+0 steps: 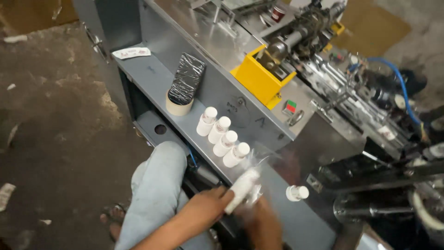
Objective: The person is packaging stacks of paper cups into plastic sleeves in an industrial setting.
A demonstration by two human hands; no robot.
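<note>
A: Big picture first — the grey packing machine (222, 41) fills the upper right, yellow guard block (259, 76) in the middle of it, and the grey shelf (152, 76) runs diagonally along its front as the worktop.

B: And that shelf is narrow. Its near edge drops straight off toward the person's knee (157, 180) and the dirt floor (55, 115). Anything nudged outward goes over, I reckon.

A: The risk sits with the row of four white bottles (223, 136). They lie side by side, touching or nearly so, close to that edge. One knock from a passing wrist could roll the lot.

B: Look at the hands. The left hand (208, 208) has its fingers wrapped around a white bottle (243, 190) at shelf level, just below the row. The right hand (263, 222) is blurred — it seems to be at the clear film round that bottle, but I cannot tell whether its fingers are clamped or loose.

A: That film is slippery-looking, so a loose grip could let the bottle slide out.

B: Room to move? Open shelf lies to the right, where one single bottle (297, 192) lies alone. To the upper left, the tape roll (179, 107) with a black wrapped pack (186, 78) leaning in it blocks the way.

A: Tight corridor, then — machine wall on one side, drop on the other.
</note>
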